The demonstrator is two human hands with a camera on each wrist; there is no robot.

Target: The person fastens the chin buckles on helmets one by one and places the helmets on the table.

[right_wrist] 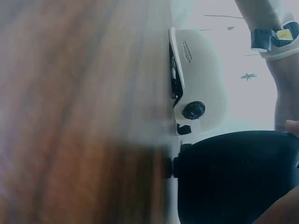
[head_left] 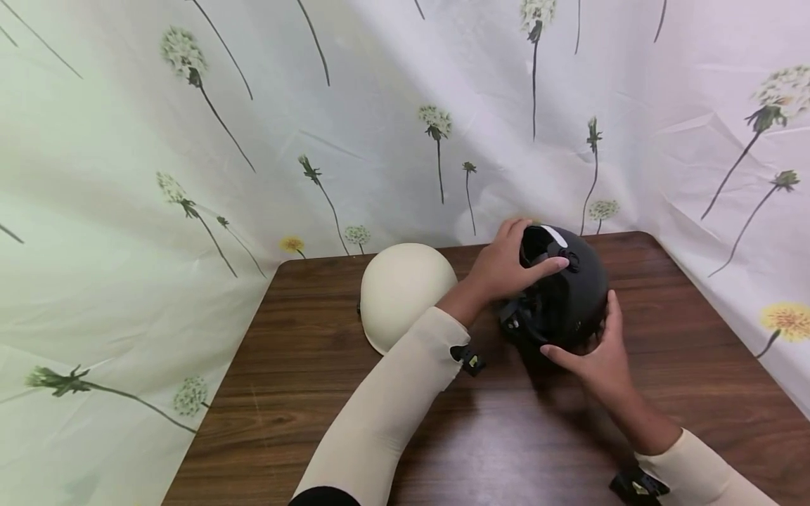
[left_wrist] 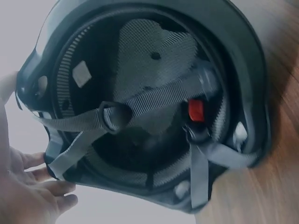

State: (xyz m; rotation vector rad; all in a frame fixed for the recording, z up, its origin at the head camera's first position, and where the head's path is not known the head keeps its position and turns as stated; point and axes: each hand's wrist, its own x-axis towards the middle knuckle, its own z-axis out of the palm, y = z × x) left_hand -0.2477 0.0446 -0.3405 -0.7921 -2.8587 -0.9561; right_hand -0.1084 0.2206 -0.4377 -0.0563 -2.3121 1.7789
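A black helmet [head_left: 582,295] is tilted on its side near the table's back right, between both hands. My left hand [head_left: 503,263] grips its upper left part, thumb across the shell by a round vent. Along the lower right side my right hand [head_left: 601,358] holds the shell, its thumb toward the near edge. The left wrist view looks into the helmet: grey webbing straps [left_wrist: 163,95], a red buckle piece [left_wrist: 196,110] and mesh padding [left_wrist: 154,51] show. To the left stands a cream helmet [head_left: 405,295], dome up; its side knob [right_wrist: 193,110] shows in the right wrist view.
Under everything is a dark wood-grain table [head_left: 304,414] with rounded back corners. Behind and beside it hangs a pale sheet [head_left: 380,140] printed with dandelions. A small wrist device [head_left: 468,358] is on the left sleeve, and another wrist device [head_left: 635,486] on the right.
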